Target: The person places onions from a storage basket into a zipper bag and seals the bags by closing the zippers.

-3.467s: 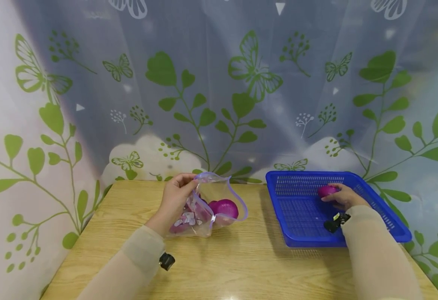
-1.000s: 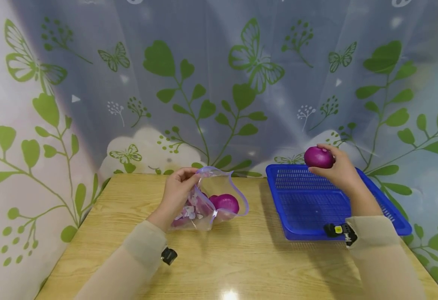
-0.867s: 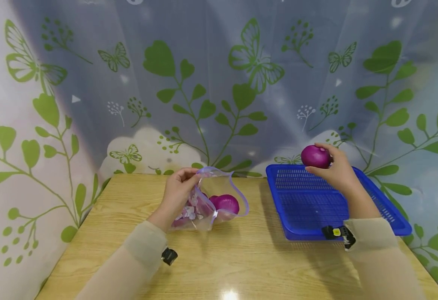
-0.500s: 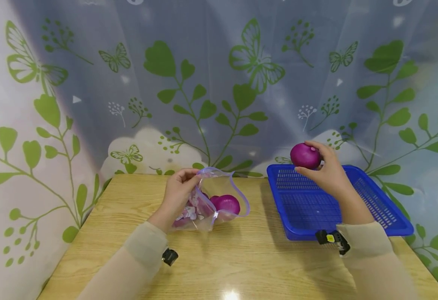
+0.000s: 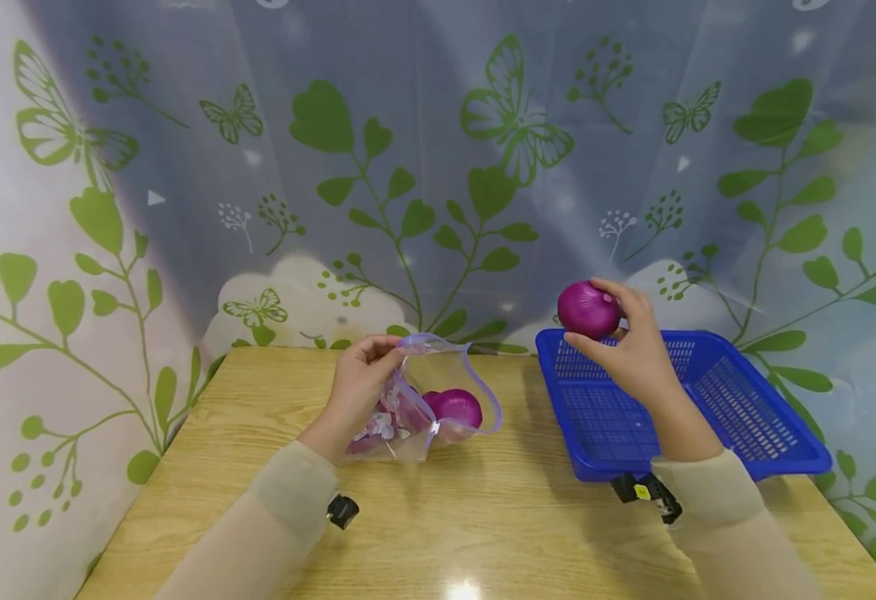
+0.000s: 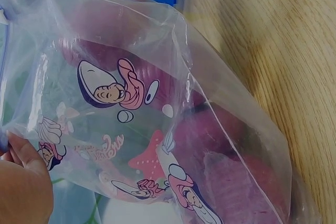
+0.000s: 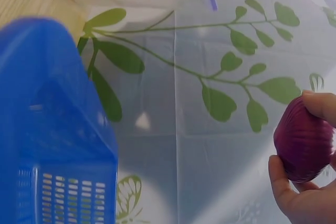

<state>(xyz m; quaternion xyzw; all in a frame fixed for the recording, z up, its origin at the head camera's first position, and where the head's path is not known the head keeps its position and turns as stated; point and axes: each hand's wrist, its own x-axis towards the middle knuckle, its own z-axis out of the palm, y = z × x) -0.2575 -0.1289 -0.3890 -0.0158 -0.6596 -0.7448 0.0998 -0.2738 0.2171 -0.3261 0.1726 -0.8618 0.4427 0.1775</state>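
My right hand [image 5: 636, 354] grips a red onion [image 5: 589, 309], thumb below and fingers above, raised over the left back part of the blue plastic basket [image 5: 580, 467]. The right wrist view shows the same onion [image 7: 303, 140] between thumb and fingers. My left hand [image 5: 358, 383] pinches the rim of a clear zip bag [image 5: 407, 446] with a purple edge, its mouth spread toward the right. Several red onions [image 5: 458, 408] lie in the bag. Cartoon prints on its film partly cover the onions [image 6: 210, 129] in the left wrist view.
The basket stands at the right of the wooden table [image 5: 438, 525], its slotted floor bare. Behind the table hangs a curtain [image 5: 438, 167] with green leaves and butterflies. A small black camera [image 5: 342, 511] sits on the left wrist, another black device [image 5: 643, 493] on the right.
My right hand has lifted the onion out of the basket and carried it leftward, toward the bag. The left hand and bag have stayed nearly still.
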